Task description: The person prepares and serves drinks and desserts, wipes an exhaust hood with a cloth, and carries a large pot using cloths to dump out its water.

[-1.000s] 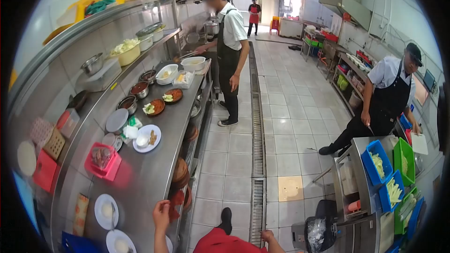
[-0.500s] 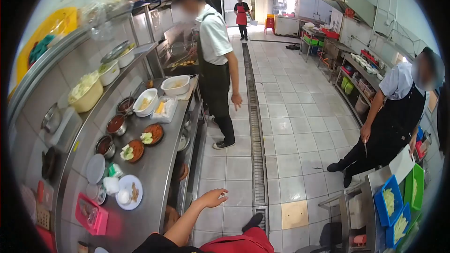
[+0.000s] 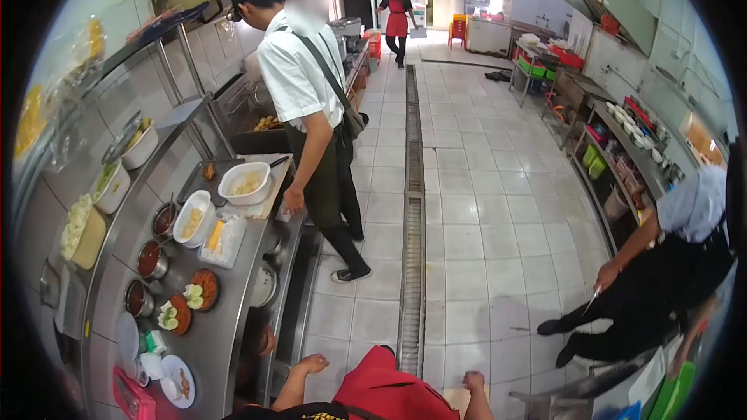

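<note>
My left hand (image 3: 315, 363) hangs low in front of me beside the steel counter (image 3: 237, 327). It is empty, its fingers loosely bent and apart. My right hand (image 3: 473, 380) is at the lower right above the tiled floor, with its fingers curled in and nothing seen in them. On the counter are a white plate with small food pieces (image 3: 173, 397), two dark dishes of red sauce with green slices (image 3: 204, 292), pots of sauce (image 3: 152, 260) and white tubs (image 3: 245, 183). Neither hand touches any of these.
A co-worker in a white shirt (image 3: 299, 82) stands at the counter's far end. Another person (image 3: 646, 264) on the right holds a knife (image 3: 591, 303). Someone in a red apron (image 3: 397, 25) is far down the aisle. A drain grate (image 3: 412, 264) runs along the floor.
My view has moved forward and turned left. My left hand has drawn back and its fingers have curled; my right hand has come into view. The white-shirted co-worker has turned toward the counter.
</note>
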Demonstrator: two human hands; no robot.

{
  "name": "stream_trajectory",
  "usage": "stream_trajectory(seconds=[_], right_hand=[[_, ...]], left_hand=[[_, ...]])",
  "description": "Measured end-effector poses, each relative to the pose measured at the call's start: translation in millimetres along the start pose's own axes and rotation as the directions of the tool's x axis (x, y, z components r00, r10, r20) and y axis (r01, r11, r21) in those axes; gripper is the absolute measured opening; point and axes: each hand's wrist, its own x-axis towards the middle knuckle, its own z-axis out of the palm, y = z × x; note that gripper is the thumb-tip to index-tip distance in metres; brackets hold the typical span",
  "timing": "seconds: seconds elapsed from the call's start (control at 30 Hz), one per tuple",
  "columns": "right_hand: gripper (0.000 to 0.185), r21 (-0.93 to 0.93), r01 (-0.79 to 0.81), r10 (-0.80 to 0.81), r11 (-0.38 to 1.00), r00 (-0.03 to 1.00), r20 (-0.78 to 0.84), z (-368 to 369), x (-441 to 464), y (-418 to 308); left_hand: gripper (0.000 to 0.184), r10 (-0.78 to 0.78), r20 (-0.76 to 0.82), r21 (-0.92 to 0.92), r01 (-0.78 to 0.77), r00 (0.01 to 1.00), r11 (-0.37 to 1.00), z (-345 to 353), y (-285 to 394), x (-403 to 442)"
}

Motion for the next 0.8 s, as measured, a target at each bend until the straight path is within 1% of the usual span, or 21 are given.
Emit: stream_trajectory(seconds=[0.03,0.1,0.13,0.23,0.27,0.33,0.37,0.4,0.47,0.53,0.6,0.67,0.7,0.73,0.8], right_hand=[[0.014,0.149,0.038,-0.036,0.988,0.999,-0.014,-6,18,-47],[0.019,0.175,0.136,-0.139,0.975,0.990,0.006,-13,51,-129],[0.022,0.191,0.188,-0.194,0.963,0.981,0.015,-12,69,-163],[0.023,0.114,0.223,-0.224,0.968,0.975,0.000,0,116,-245],[0.022,0.110,0.206,-0.212,0.972,0.976,0.040,5,133,-262],[0.022,0.184,0.117,-0.143,0.976,0.980,0.138,15,153,-281],[0.022,0.216,0.086,-0.126,0.973,0.976,0.178,14,171,-298],[0.021,0.180,0.051,-0.083,0.982,0.981,0.175,15,191,-310],[0.021,0.102,-0.038,0.020,0.994,0.985,0.172,27,224,-307],[0.021,0.001,-0.126,0.124,0.992,0.976,0.179,36,238,-309],[0.022,-0.083,-0.146,0.160,0.986,0.966,0.200,35,242,-347],[0.023,-0.145,-0.144,0.173,0.979,0.962,0.211,30,253,-386],[0.023,-0.169,-0.137,0.172,0.976,0.961,0.215,27,264,-409],[0.024,-0.191,-0.127,0.168,0.973,0.962,0.217,22,277,-431],[0.025,-0.229,-0.104,0.155,0.968,0.964,0.217,10,311,-477]], left_hand=[[0.052,-0.008,-0.001,-0.024,0.008,1.000,1.000,-4,4,20],[0.051,-0.025,0.003,-0.072,0.025,1.000,0.997,-9,14,65],[0.051,-0.053,0.004,-0.072,0.053,0.999,0.996,-26,37,76],[0.050,-0.023,-0.020,-0.092,0.021,1.000,0.996,-69,81,152],[0.050,0.014,0.026,-0.062,-0.012,1.000,0.998,-93,98,181],[0.050,0.089,0.124,0.000,-0.090,0.988,0.996,-149,139,246],[0.047,0.079,-0.022,-0.051,-0.080,0.997,0.995,-170,166,268],[0.044,0.063,-0.170,-0.109,-0.082,0.984,0.991,-192,195,292],[0.043,0.261,-0.206,0.042,-0.258,0.943,0.965,-240,247,356],[0.043,0.378,-0.192,0.135,-0.357,0.906,0.924,-281,309,418],[0.040,0.484,-0.195,-0.035,-0.499,0.853,0.866,-337,392,433],[0.038,0.498,-0.197,-0.152,-0.529,0.844,0.835,-390,468,445],[0.037,0.505,-0.196,-0.214,-0.539,0.841,0.814,-406,492,458],[0.037,0.501,-0.215,-0.238,-0.542,0.839,0.806,-418,505,482],[0.036,0.487,-0.255,-0.287,-0.547,0.835,0.787,-433,516,539]])
